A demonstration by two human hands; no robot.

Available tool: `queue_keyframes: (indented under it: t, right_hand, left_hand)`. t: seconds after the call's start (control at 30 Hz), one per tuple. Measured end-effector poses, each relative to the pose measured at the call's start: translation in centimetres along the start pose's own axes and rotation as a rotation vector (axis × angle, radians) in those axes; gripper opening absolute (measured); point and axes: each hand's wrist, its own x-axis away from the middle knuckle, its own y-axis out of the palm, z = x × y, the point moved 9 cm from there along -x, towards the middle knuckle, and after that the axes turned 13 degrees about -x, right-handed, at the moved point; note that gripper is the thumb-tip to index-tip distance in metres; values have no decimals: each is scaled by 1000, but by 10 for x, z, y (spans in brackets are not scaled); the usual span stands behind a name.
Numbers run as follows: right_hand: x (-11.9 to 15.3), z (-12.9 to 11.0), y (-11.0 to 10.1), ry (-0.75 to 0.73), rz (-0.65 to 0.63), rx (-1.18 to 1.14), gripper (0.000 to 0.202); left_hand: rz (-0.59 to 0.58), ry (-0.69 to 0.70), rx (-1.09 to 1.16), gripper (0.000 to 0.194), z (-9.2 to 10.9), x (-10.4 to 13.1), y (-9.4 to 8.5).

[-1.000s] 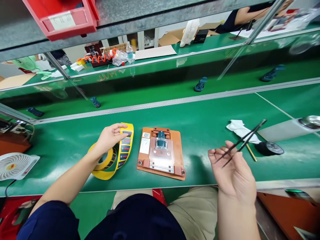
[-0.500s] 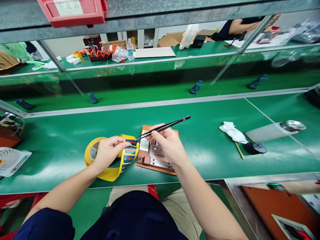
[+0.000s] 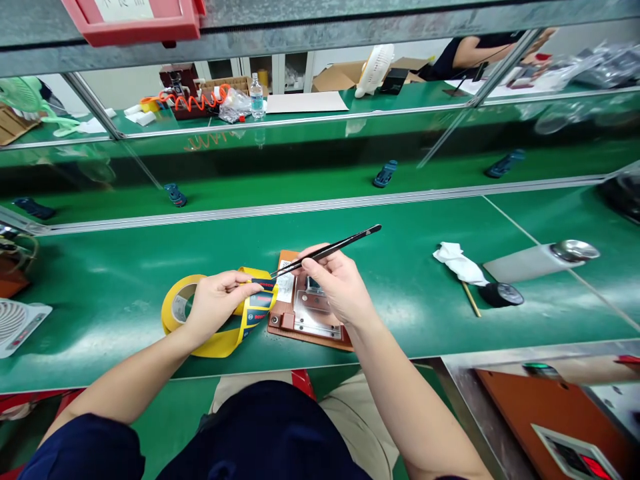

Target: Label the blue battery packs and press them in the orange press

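Note:
My left hand [image 3: 219, 298] pinches the free end of a yellow strip carrying dark blue BOSCH labels [image 3: 260, 301]. That strip loops back to its yellow roll [image 3: 170, 300], which stands on the bench at the left. In my right hand [image 3: 336, 277] is a pair of black tweezers [image 3: 330, 249], held like a pen. Their tips touch or almost touch the topmost label beside my left fingertips; contact is hard to make out. Under my right hand lies a brown fixture board [image 3: 287, 321] with a clear plate and metal parts, partly covered by that hand.
On the right are a crumpled white tissue [image 3: 457, 261], a thin stick [image 3: 471, 300], a small black round container [image 3: 501, 295] and a white bottle [image 3: 540, 261] on its side. Several blue tool housings [image 3: 385, 173] lie on the green belt behind a metal rail. A fan [image 3: 20, 327] stands left.
The tweezer tips have drawn together at the top label. Both hands stay nearly in place, and the whole view has shifted slightly.

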Motion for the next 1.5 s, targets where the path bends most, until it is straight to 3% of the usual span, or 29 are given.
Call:
queue_keyframes:
  t: [0.23, 0.33, 0.43, 0.57, 0.7, 0.77, 0.9, 0.97, 1.03, 1.1, 1.2, 1.3, 1.5]
  right_hand:
    - [-1, 2, 13, -13, -87, 29, 28]
    - [1, 1, 8, -31, -69, 55, 27]
    - [2, -7, -10, -56, -10, 107, 27]
    - [2, -31, -39, -134, 38, 210, 29]
    - [-2, -34, -64, -86, 15, 344, 32]
    - [-4, -25, -73, -36, -13, 347, 33]
    - [-6, -10, -87, 8, -23, 329, 34]
    - [-6, -5, -90, 16, -14, 310, 35]
    - [-6, -4, -92, 17, -6, 296, 35]
    - [-6, -3, -93, 10, -3, 293, 34]
    - [-7, -3, -93, -2, -5, 285, 33]
    - [-7, -2, -93, -4, -7, 271, 34]
    - [-6, -2, -92, -5, 7, 273, 36]
  left_hand:
    - [-32, 4, -39, 26, 3, 1, 5]
    - [-83, 82, -169, 38, 12, -7, 6]
    - [-170, 148, -469, 54, 19, -28, 16]
    - [-321, 100, -929, 64, 8, -63, 40]
    - [-452, 151, -1007, 69, 1, -76, 63]
    - [-465, 165, -1051, 71, 0, -75, 63]
    - [-278, 177, -1124, 62, 15, -61, 38]
    - [-176, 308, -999, 47, 33, -42, 35]
    - [-150, 528, -808, 32, 53, -13, 46]
    - [-201, 750, -636, 24, 66, 20, 65]
    - [-304, 958, -523, 38, 71, 60, 96]
    - [-290, 1004, -520, 51, 68, 75, 112]
    - [-261, 973, -526, 51, 63, 74, 114]
